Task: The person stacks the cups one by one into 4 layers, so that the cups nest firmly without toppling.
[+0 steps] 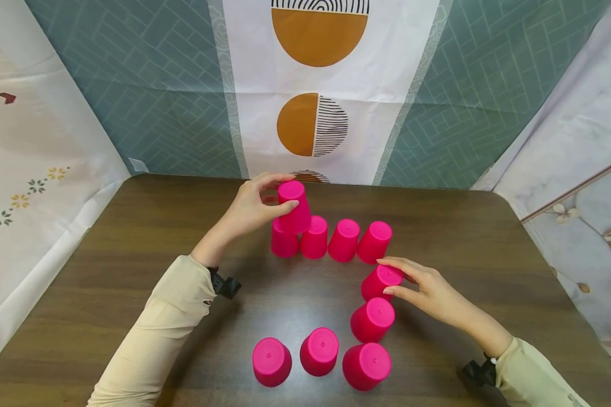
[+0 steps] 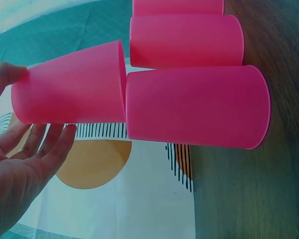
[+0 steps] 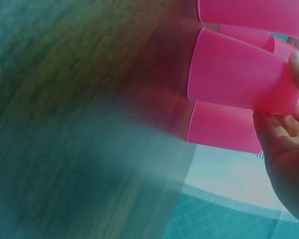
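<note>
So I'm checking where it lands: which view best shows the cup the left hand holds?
The left wrist view: the cup is seen whole, tilted against a standing cup. The head view shows it small; the right wrist view doesn't clearly show it.

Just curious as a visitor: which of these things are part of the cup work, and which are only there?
In use:
left hand holding a pink plastic cup on the back row
right hand gripping another upside-down pink cup
remaining pink cups

Just there:
brown wooden table
patterned cloth backdrop
</note>
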Demonstrator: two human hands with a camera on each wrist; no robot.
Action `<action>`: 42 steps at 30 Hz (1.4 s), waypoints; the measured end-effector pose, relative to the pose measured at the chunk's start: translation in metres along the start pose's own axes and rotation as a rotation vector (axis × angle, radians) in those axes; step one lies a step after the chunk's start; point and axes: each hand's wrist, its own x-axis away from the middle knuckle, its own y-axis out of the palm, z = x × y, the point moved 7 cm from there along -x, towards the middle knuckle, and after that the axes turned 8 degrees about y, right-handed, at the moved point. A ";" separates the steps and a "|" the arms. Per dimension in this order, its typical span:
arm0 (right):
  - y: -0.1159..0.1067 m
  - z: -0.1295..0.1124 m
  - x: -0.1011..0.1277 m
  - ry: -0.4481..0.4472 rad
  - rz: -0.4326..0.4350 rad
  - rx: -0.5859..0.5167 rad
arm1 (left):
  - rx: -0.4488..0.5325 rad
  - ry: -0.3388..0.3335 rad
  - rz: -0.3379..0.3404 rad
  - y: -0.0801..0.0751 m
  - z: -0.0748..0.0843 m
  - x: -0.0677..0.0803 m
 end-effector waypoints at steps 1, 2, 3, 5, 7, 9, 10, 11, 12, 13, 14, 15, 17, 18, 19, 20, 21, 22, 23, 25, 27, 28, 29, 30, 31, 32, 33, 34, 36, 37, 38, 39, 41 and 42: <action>0.000 0.000 0.000 0.001 -0.005 -0.016 | -0.006 0.003 -0.005 0.000 0.000 0.000; 0.001 0.001 -0.001 0.003 -0.010 -0.032 | -0.008 0.006 -0.010 0.001 0.000 -0.001; 0.001 0.001 -0.001 0.004 -0.014 -0.048 | -0.009 0.010 -0.014 0.001 0.000 -0.001; 0.001 0.001 -0.002 0.004 -0.018 -0.069 | -0.002 0.015 -0.020 0.002 0.001 -0.002; 0.001 0.001 -0.001 0.007 -0.022 -0.079 | 0.012 0.017 -0.025 0.003 0.000 -0.003; 0.001 0.001 -0.001 0.005 -0.024 -0.081 | 0.032 0.016 -0.032 0.003 0.000 -0.003; 0.001 0.001 -0.001 -0.001 -0.024 -0.078 | 0.036 0.014 -0.036 0.004 -0.001 -0.003; 0.001 0.000 0.000 -0.006 -0.024 -0.073 | 0.038 0.012 -0.038 0.004 -0.001 -0.003; 0.001 0.000 0.000 -0.011 -0.022 -0.067 | 0.044 0.009 -0.041 0.004 -0.002 -0.003; 0.001 -0.001 0.000 -0.020 -0.021 -0.061 | 0.049 0.007 -0.043 0.005 -0.002 -0.003; 0.000 -0.002 0.001 -0.028 -0.019 -0.053 | 0.055 0.004 -0.043 0.005 -0.003 -0.003; 0.000 -0.003 0.001 -0.036 -0.018 -0.049 | 0.057 -0.003 -0.042 0.005 -0.003 -0.003; 0.000 -0.004 0.002 -0.045 -0.015 -0.044 | 0.071 -0.015 -0.038 0.006 -0.004 -0.003; 0.000 -0.004 0.002 -0.047 -0.015 -0.046 | 0.081 -0.020 -0.037 0.006 -0.004 -0.004; 0.000 -0.005 0.002 -0.050 -0.014 -0.048 | 0.085 -0.027 -0.035 0.006 -0.004 -0.003; 0.000 -0.005 0.002 -0.050 -0.014 -0.050 | 0.086 -0.032 -0.034 0.006 -0.004 -0.003; 0.000 -0.005 0.002 -0.050 -0.014 -0.055 | 0.087 -0.033 -0.035 0.006 -0.004 -0.003; 0.000 -0.005 0.002 -0.051 -0.011 -0.059 | 0.089 -0.032 -0.037 0.007 -0.004 -0.003; 0.000 -0.006 0.002 -0.053 -0.010 -0.063 | 0.090 -0.028 -0.042 0.007 -0.004 -0.003; 0.001 -0.006 0.001 -0.056 -0.009 -0.071 | 0.082 -0.019 -0.050 0.008 -0.003 -0.003; 0.001 -0.006 0.001 -0.055 -0.007 -0.077 | 0.080 -0.010 -0.056 0.008 -0.003 -0.003; 0.001 -0.006 0.001 -0.055 -0.003 -0.075 | 0.080 -0.008 -0.060 0.008 -0.002 -0.003; 0.001 -0.006 0.001 -0.052 -0.001 -0.073 | 0.071 -0.010 -0.064 0.009 -0.003 -0.002; 0.001 -0.006 0.001 -0.049 0.001 -0.071 | 0.060 -0.015 -0.067 0.009 -0.003 -0.002; 0.001 -0.005 0.001 -0.044 0.004 -0.067 | 0.052 -0.021 -0.070 0.008 -0.004 -0.002; 0.001 -0.004 0.001 -0.039 0.006 -0.067 | 0.042 -0.027 -0.072 0.008 -0.004 -0.001; 0.001 -0.004 0.001 -0.038 0.009 -0.063 | 0.032 -0.031 -0.077 0.008 -0.004 0.000; 0.001 -0.004 0.001 -0.038 0.010 -0.062 | 0.024 -0.036 -0.080 0.008 -0.004 0.000; 0.001 -0.004 0.001 -0.039 0.012 -0.068 | 0.013 -0.038 -0.083 0.008 -0.004 0.000; 0.001 -0.004 0.001 -0.041 0.013 -0.070 | 0.012 -0.037 -0.083 0.008 -0.004 0.000; 0.001 -0.004 0.001 -0.045 0.013 -0.071 | 0.010 -0.035 -0.083 0.008 -0.004 0.000; 0.002 -0.004 0.001 -0.051 0.013 -0.070 | 0.009 -0.034 -0.083 0.007 -0.004 0.000; 0.002 -0.004 0.001 -0.060 0.012 -0.054 | 0.005 -0.028 -0.081 0.007 -0.004 0.000; 0.001 -0.004 0.001 -0.067 0.015 -0.035 | 0.000 -0.026 -0.080 0.007 -0.004 0.000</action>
